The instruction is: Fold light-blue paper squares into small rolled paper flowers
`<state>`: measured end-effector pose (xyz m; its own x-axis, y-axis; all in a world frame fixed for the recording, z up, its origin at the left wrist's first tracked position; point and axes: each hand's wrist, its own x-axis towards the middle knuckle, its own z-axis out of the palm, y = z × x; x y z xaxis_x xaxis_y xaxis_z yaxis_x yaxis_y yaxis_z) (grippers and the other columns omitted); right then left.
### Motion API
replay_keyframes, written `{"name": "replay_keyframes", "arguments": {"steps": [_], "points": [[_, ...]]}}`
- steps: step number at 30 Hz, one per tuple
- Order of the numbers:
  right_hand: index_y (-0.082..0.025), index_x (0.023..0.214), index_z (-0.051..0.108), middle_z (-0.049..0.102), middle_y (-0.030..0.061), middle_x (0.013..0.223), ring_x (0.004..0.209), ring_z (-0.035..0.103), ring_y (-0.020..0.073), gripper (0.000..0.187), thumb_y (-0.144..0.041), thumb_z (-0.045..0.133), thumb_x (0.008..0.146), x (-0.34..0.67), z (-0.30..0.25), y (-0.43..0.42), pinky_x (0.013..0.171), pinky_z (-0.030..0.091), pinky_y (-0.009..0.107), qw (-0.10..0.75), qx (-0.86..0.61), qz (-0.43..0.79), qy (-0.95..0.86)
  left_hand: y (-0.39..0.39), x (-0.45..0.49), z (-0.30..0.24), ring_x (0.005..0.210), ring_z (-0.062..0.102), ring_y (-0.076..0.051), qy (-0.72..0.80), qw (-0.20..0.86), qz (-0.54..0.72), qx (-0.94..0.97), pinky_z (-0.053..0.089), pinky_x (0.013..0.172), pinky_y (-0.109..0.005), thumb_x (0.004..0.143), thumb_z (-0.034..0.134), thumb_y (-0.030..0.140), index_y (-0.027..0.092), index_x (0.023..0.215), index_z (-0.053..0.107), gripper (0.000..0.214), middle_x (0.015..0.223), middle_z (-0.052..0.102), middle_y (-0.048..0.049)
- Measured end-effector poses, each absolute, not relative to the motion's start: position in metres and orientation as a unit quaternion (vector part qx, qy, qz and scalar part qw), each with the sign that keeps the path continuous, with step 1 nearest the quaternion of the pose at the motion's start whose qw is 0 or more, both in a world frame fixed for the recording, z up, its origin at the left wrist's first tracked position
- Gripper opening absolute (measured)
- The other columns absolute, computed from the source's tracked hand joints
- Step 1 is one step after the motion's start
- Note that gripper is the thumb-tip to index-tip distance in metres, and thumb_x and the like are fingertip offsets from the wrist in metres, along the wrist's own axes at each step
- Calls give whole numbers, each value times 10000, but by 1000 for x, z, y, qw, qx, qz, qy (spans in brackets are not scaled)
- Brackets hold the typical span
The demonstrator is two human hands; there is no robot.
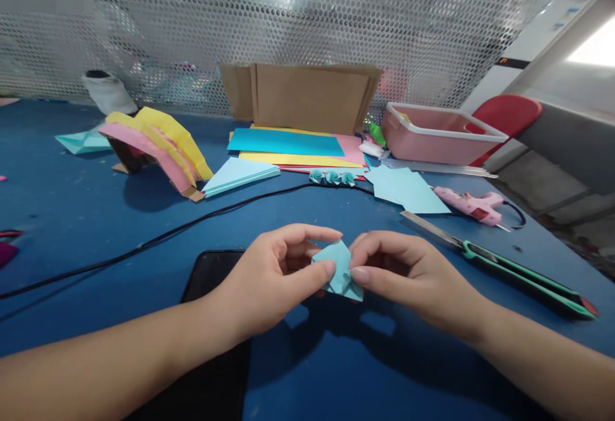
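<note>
A small piece of folded light-blue paper is held up over the blue table, between my two hands. My left hand grips its left side, thumb across the front and index finger at the top corner. At the right edge, my right hand pinches the paper between thumb and index finger. Behind them, several folded paper roses in the same light blue sit in a row. Light-blue paper sheets lie to their right, and a stack of folded light-blue paper lies to their left.
A black phone-like slab lies beneath my left forearm. On the right are a green-handled utility knife with its blade out, a pink glue gun and a pink basket. A black cable crosses the table. Cardboard stands behind.
</note>
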<state>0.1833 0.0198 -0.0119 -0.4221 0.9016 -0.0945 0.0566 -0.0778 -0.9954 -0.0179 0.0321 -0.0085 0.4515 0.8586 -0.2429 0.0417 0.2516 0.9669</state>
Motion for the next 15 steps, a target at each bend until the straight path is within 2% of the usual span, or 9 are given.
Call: {"name": "replay_keyframes", "arguments": {"steps": [6, 15], "points": [[-167, 699, 587, 564, -37, 595, 524, 469, 68, 237, -249, 809, 690, 181, -14, 16, 483, 373, 181, 345, -469, 595, -553, 34, -18, -7, 600, 570, -79, 426, 677, 272, 535, 440, 565, -172, 777, 710, 228, 228, 1140, 646, 369, 647, 597, 55], [-167, 691, 561, 532, -44, 578, 485, 434, 53, 225, -289, 738, 756, 180, -12, 14, 451, 350, 168, 327, -481, 564, -587, 35, -17, -9, 656, 587, -87, 402, 686, 267, 545, 468, 628, -201, 767, 727, 256, 193, 1061, 643, 312, 726, 620, 31]]}}
